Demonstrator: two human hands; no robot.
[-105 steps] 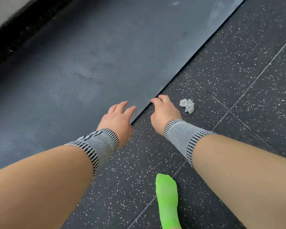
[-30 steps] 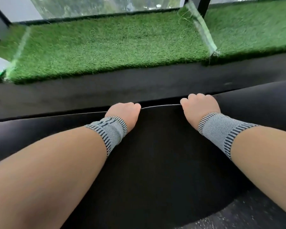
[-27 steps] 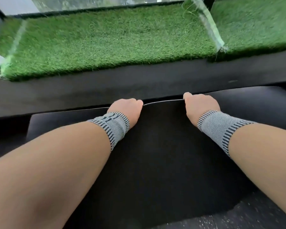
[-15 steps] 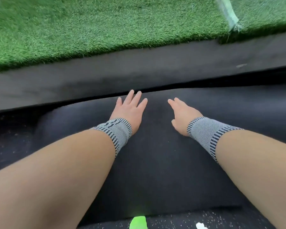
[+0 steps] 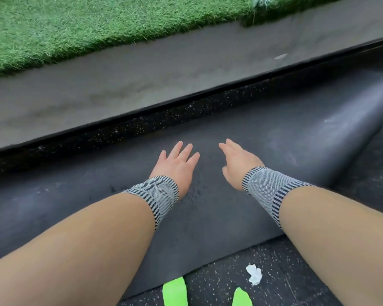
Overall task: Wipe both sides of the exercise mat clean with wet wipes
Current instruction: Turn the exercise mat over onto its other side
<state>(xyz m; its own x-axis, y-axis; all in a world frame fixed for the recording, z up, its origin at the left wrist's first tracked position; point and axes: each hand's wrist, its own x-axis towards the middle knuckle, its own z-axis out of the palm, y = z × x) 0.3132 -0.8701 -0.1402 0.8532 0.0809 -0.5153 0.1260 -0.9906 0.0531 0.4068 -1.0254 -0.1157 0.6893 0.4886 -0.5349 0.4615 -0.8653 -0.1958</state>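
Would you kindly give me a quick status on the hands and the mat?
Left hand and right hand open, empty, over the mat. Mat curled at right end. Crumpled wipe on floor, untouched. Nothing in the way.

Speckled floor (image 5: 296, 268): mat (image 5: 241, 133), crumpled wipe (image 5: 254, 274)

Both bare forearms reach forward in grey striped wrist sleeves, the left hand (image 5: 175, 165) flat with fingers spread, the right hand (image 5: 238, 163) extended with straight fingers.
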